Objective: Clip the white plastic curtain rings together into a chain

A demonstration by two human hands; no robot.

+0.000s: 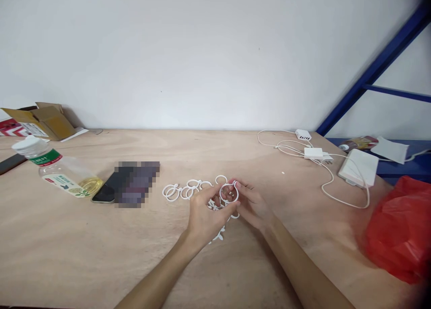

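Note:
A white ring (221, 197) with a small tab at its top is held up between my two hands over the table. My left hand (206, 212) grips its lower left side between thumb and fingers. At the ring's top, the thumb and fingers of my right hand (251, 202) pinch the small tab. Several more white rings (171, 198) lie on the wood to the left of my hands. Small white pieces (219, 235) lie beneath my left hand, partly hidden by it.
A clear bottle (55, 165) leans at left beside a dark phone (107, 188). An opened cardboard box (50, 120) stands at the back left. White cables and a charger (313, 153) lie right, near a white box (358, 167) and a red plastic bag (400, 228).

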